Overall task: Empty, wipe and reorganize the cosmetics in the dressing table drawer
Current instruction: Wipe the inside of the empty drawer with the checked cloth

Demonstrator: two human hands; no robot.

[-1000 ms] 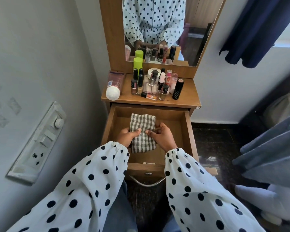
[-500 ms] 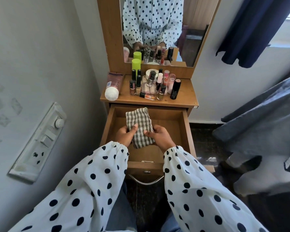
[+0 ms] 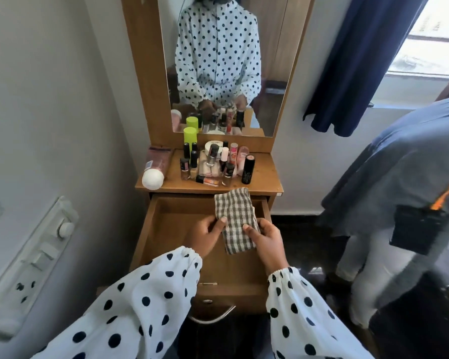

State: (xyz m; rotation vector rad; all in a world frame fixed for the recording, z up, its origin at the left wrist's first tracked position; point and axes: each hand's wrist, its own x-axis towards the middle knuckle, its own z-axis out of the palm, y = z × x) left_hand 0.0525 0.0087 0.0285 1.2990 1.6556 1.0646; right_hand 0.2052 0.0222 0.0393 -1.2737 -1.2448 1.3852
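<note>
Left hand (image 3: 208, 233) and right hand (image 3: 266, 235) each grip the checked cloth (image 3: 235, 216) above the open drawer (image 3: 171, 229); no label is readable.

white sleeves (image 3: 145, 307) with black polka dots, gathered cuffs.

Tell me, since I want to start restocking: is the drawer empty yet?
Empty as far as shown: the open drawer shows bare wood, and the cosmetics stand on the tabletop. Hands and the checked cloth cover part of its floor.

navy curtain (image 3: 360, 63), wall switchboard (image 3: 34, 257), bystander (image 3: 405, 193)
</note>
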